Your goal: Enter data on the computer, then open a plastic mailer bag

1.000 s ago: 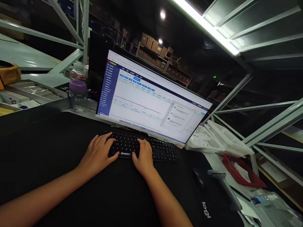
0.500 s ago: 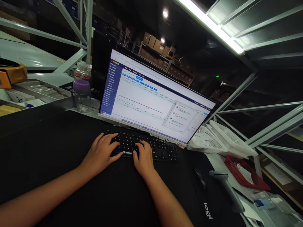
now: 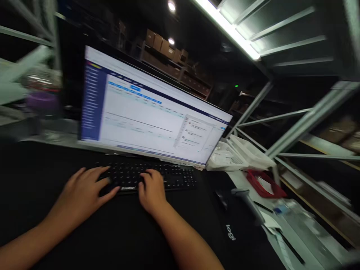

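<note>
A black keyboard (image 3: 171,179) lies on the dark desk mat, below a wide monitor (image 3: 140,116) lit with a table page and a chat window. My left hand (image 3: 86,187) rests at the keyboard's left end with its fingers spread over the keys. Near the keyboard's middle, my right hand (image 3: 153,191) has its fingers bent onto the keys and its thumb apart, holding nothing. To the right of the keyboard sit a black mouse (image 3: 222,199) and a grey handheld barcode scanner (image 3: 249,206).
Left of the monitor stands a blurred bottle with a purple lid (image 3: 42,100). White plastic baskets (image 3: 227,155) and a red tray (image 3: 263,184) are at the right, with clear plastic bags (image 3: 298,213) nearer me. Metal rack beams (image 3: 312,120) rise behind them.
The view has swung to the right, so the monitor, keyboard and hands appear further left. Both hands stay on the keyboard, and the chat window is still on the screen.
</note>
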A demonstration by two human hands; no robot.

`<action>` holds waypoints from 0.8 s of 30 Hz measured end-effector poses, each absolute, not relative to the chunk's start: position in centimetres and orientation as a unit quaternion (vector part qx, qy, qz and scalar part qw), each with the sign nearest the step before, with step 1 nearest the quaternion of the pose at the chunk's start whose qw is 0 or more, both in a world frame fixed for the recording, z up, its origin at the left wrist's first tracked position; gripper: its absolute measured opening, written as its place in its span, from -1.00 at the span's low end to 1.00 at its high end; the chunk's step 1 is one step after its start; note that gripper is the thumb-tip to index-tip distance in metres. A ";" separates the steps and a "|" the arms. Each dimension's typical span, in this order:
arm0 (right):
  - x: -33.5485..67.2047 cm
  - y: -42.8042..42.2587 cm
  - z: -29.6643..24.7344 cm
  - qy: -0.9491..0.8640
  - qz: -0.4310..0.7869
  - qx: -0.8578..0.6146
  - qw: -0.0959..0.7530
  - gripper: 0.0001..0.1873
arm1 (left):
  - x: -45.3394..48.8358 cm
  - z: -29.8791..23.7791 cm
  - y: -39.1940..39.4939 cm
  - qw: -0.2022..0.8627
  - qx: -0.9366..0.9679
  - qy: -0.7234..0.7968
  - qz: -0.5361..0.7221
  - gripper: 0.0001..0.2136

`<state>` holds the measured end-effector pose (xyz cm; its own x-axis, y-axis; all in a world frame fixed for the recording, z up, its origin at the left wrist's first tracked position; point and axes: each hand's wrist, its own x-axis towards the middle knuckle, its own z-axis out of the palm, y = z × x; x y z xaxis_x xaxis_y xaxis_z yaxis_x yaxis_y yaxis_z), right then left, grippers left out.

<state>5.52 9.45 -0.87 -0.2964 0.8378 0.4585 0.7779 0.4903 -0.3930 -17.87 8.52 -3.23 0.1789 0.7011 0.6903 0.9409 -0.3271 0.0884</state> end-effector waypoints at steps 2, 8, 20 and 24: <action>5.6 9.5 -0.7 -0.808 0.045 -0.500 0.309 -0.61 | -18.2 -3.9 9.4 0.206 -0.746 -0.537 -0.335 -0.53; 5.6 9.4 -0.2 -0.805 0.046 -0.513 0.295 -0.59 | -17.0 -4.5 10.4 0.197 -0.727 -0.567 -0.333 -0.31; 5.2 9.7 -0.7 -0.800 0.029 -0.513 0.309 -0.51 | -16.7 -4.3 10.2 0.131 -0.748 -0.558 -0.336 -0.49; 5.4 9.7 -0.6 -0.793 0.017 -0.526 0.307 -0.37 | -17.0 -4.7 10.4 0.098 -0.758 -0.551 -0.334 -0.53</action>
